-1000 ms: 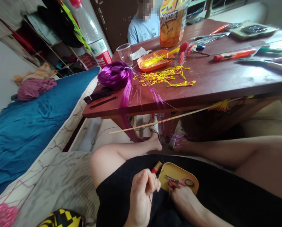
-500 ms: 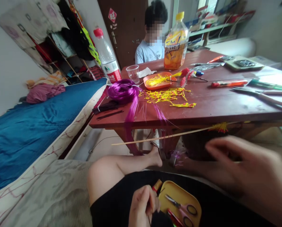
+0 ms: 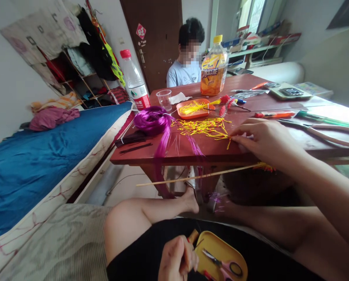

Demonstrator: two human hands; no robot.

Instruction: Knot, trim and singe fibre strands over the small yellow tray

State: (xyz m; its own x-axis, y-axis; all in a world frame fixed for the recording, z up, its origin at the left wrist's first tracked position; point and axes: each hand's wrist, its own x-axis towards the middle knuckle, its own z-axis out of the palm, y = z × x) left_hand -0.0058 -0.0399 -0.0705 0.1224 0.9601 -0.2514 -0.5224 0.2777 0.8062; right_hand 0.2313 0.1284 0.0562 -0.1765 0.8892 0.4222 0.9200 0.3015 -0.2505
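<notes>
My right hand reaches onto the tabletop, its thumb and fingertips pinched at the near end of a spread of thin yellow strands with red tips. One strand bends down right at the fingertips. Low in front of my lap, my left hand is closed round a thin dark wire, whose end sticks out above the fingers. Beside that hand a yellow tray rests on my lap, with pink-handled scissors in it. A thin wooden stick juts out below the table edge, yellow strands at its right end.
On the table are a purple fibre bundle, dark wires, an orange dish, a clear cup, two bottles, pliers and a phone. A person sits across. A bed stands left.
My right hand has moved from above my right leg up and left onto the table, to the yellow strands. My left hand stays closed in about the same place. The view has shifted slightly.
</notes>
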